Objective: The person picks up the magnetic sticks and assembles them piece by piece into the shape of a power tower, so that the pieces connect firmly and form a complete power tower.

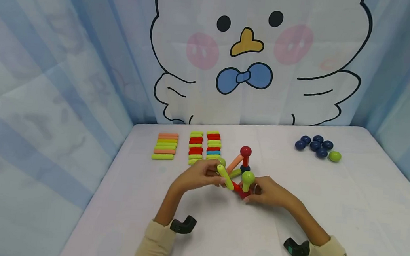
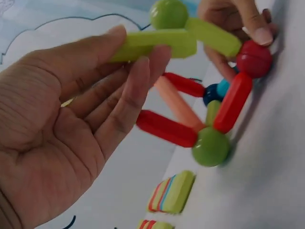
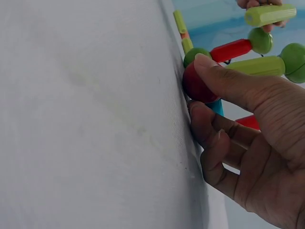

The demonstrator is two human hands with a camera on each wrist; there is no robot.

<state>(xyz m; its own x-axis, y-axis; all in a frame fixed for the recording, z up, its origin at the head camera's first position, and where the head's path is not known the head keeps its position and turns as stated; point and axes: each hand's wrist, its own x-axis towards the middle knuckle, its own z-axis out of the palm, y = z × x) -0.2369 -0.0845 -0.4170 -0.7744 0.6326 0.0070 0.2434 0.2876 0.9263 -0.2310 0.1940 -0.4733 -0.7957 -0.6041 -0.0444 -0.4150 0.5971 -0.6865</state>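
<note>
My left hand (image 1: 205, 173) pinches a yellow-green rod (image 2: 162, 44) between thumb and fingertips, holding it above the table beside a frame of balls and rods. With my right hand (image 1: 270, 192) I grip a red ball (image 3: 198, 83) at the frame's near bottom corner, thumb on one side and fingers on the other. From that ball an upright green rod (image 2: 217, 38) carries a green ball (image 1: 248, 177). Behind, a red rod (image 1: 246, 161) stands on a dark blue ball (image 1: 245, 169), topped by another red ball (image 1: 246, 151). An orange rod (image 1: 234, 164) slants across the frame.
Rows of coloured rods (image 1: 165, 146) lie at the back left, with two more stacks of rods (image 1: 196, 145) next to them. Several dark blue balls (image 1: 316, 145) and one green ball (image 1: 334, 156) sit at the back right. A printed curtain (image 1: 242, 107) hangs behind the table.
</note>
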